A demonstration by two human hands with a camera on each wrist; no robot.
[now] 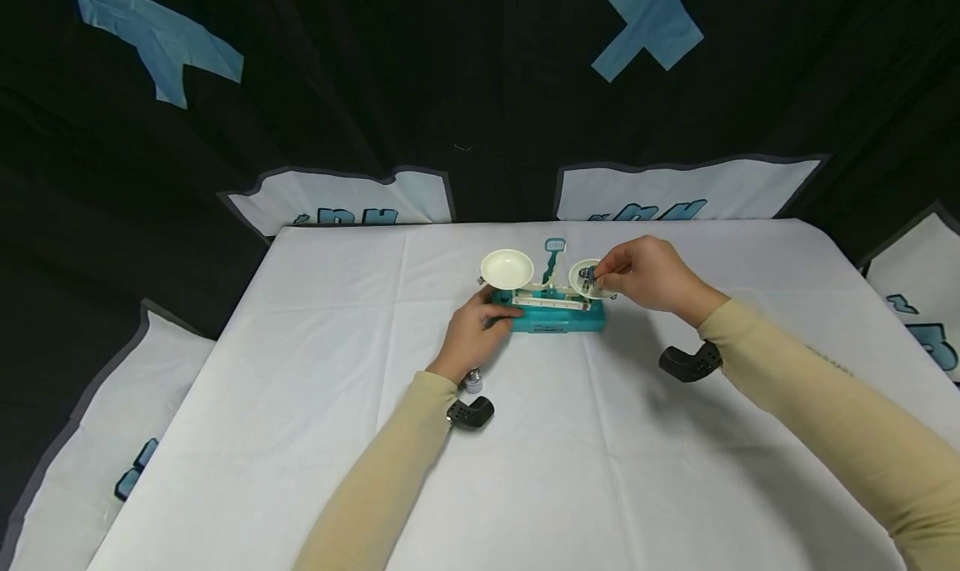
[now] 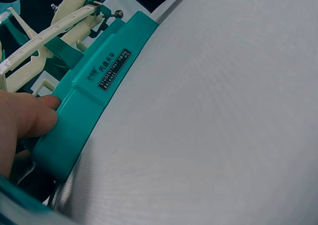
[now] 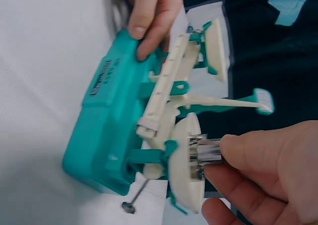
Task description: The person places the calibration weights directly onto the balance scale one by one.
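Balance [image 1: 551,319]: upright on the worktop [image 1: 532,454]
Left hand [image 1: 471,335]: fingers grip the base end [image 2: 62,148], probably steadying it
Right hand [image 1: 651,275]: fingers pinch a metal weight [image 3: 209,151] over the right pan [image 3: 179,168]

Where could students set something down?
Bare: cloth left of the left sleeve; cloth before the balance, between the wrist cameras; the left pan. Crowded: the right pan, with metal weights and the right hand; beside the left wrist, a metal object.

Tan sleeves [image 1: 825,413], blk wrist cams [image 1: 690,362] (both curved)
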